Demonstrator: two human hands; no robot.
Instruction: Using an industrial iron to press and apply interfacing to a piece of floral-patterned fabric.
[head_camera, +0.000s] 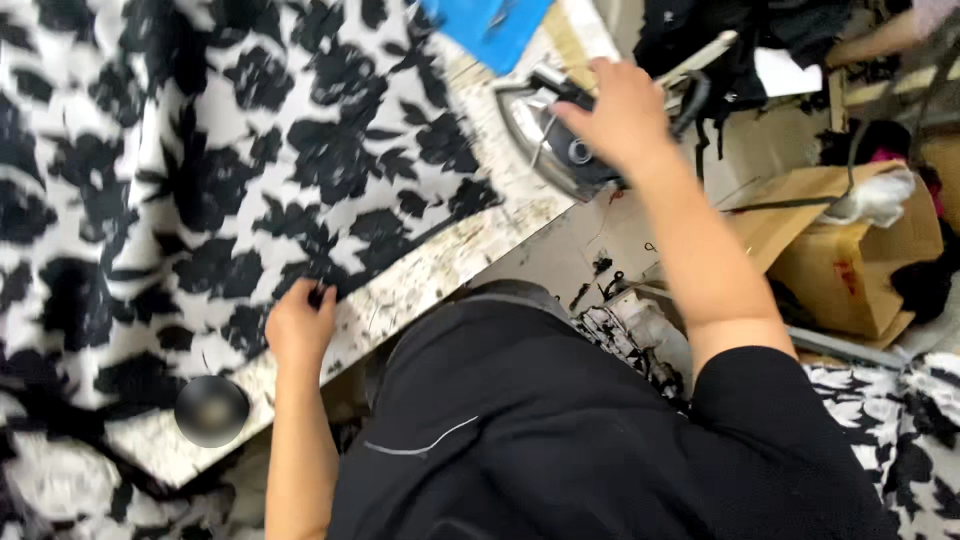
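The iron (560, 140) sits near the right edge of the bench (400, 290), its shiny soleplate tilted up, and the right hand (622, 115) is closed over its dark handle. The black and white flowered cloth (200, 180) covers most of the bench; the left hand (298, 322) pinches its hem at the near edge. A blue sheet (490, 28) lies at the far edge. A cardboard box (850, 250) stands on the floor well to the right
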